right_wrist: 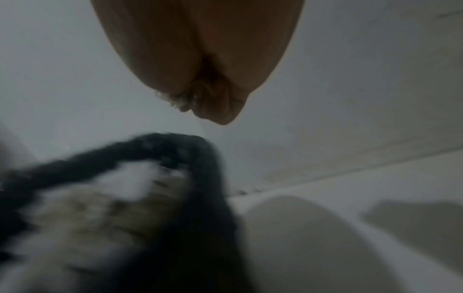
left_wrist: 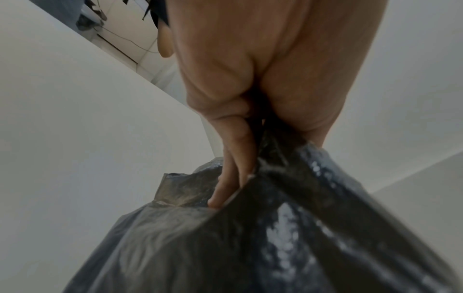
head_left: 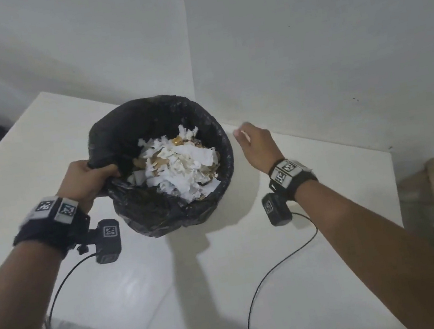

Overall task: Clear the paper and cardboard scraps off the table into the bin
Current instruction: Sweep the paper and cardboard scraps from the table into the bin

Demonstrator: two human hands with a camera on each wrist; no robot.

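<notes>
Left hand (head_left: pixel 84 181) grips bin (head_left: pixel 213 125) liner; right wrist view: right hand (right_wrist: pixel 200 59) pinches scrap (right_wrist: pixel 175 101)

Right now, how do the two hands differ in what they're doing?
The left hand grips the black bin liner at its near rim; the right hand hangs beside the bin, apart from it. The left holds plastic; the right pinches small white scraps. Both are over the white table.
</notes>
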